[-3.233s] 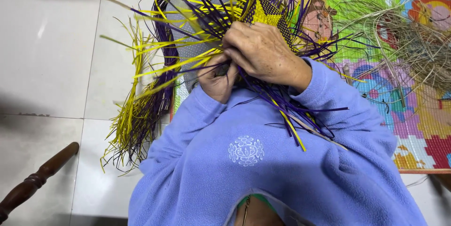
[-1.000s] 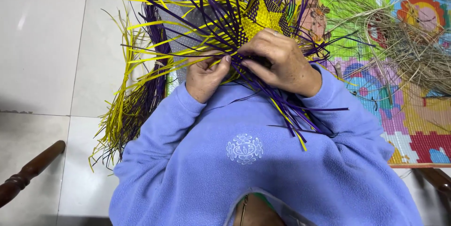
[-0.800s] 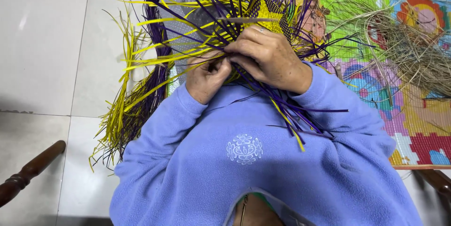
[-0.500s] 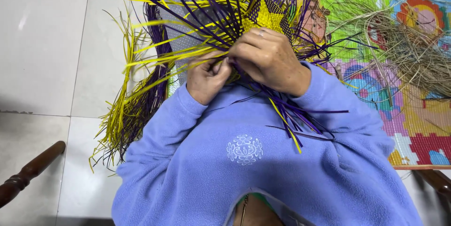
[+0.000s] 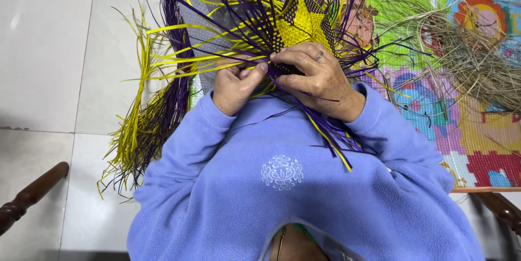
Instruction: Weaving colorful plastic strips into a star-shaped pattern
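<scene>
A half-woven piece of yellow and purple strips [image 5: 293, 22] rests on my lap, loose strips fanning out in all directions. My left hand [image 5: 234, 83] pinches yellow strips at the near edge of the weave. My right hand [image 5: 315, 76], with a ring on one finger, lies on the weave beside it and presses purple strips down. The fingertips of both hands almost touch. A bundle of loose yellow and purple strips [image 5: 145, 125] hangs off to the left over the floor. My light-blue fleece sleeves fill the lower part of the view.
A colourful patchwork mat [image 5: 467, 93] covers the floor on the right, with a heap of dry straw-coloured fibres [image 5: 477, 60] on it. White floor tiles [image 5: 43, 65] lie on the left. Dark wooden chair arms show at lower left [image 5: 30, 196] and lower right [image 5: 499, 209].
Both hands have stayed on the near edge of the weave, working the strips with small finger movements. The view has shifted slightly; the loose strips have swayed.
</scene>
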